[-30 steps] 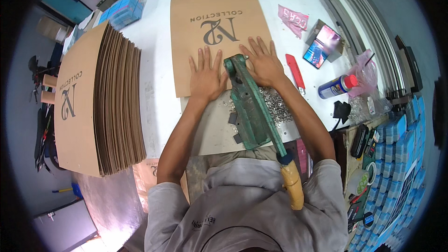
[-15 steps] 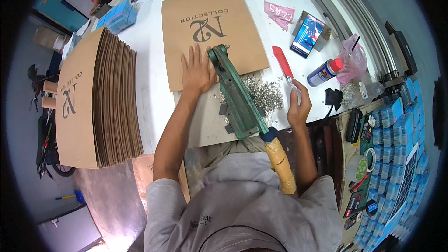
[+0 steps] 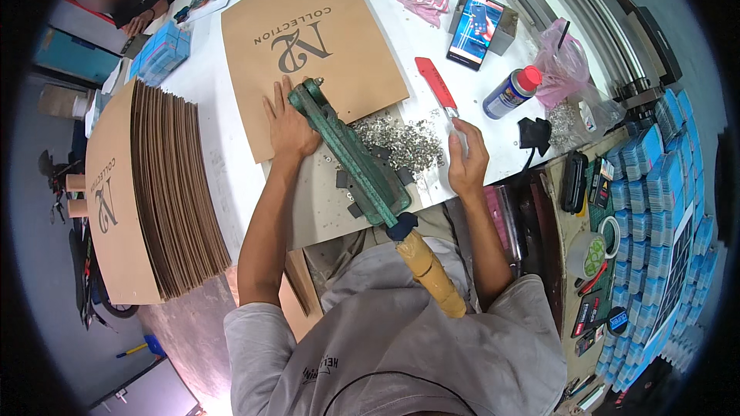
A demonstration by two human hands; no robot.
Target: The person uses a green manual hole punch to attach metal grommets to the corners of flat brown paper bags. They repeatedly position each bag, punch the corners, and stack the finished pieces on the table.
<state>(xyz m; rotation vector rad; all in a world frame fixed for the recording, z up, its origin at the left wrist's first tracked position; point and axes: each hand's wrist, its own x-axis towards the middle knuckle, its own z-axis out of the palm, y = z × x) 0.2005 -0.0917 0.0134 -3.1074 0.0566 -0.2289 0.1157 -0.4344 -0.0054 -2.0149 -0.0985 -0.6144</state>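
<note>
My left hand (image 3: pixel 293 129) lies flat with spread fingers on a brown cardboard sheet (image 3: pixel 308 0) with dark printing. Beside it stands a green metal lever press (image 3: pixel 347 150), its head at the sheet's near edge. The press's yellow-wrapped handle (image 3: pixel 428 271) points back toward my body. A pile of small silver metal eyelets (image 3: pixel 405 139) lies to the right of the press. My right hand (image 3: pixel 468 160) hovers near that pile, just below the tip of a red utility knife (image 3: pixel 436 85). Its fingers are loosely bent and apart from the thumb, with nothing visible between them.
A tall stack of matching cardboard sheets (image 3: pixel 173 192) stands at the left. A phone (image 3: pixel 474 29) leans on a block, with a spray can (image 3: pixel 512 92) and a pink plastic bag (image 3: pixel 563 65) nearby. Blue bundles (image 3: pixel 651 223) fill the right. Another person sits at the far left.
The view has shifted, so the table's things appear farther left. My left hand stays flat on the sheet, and my right hand stays near the knife's tip.
</note>
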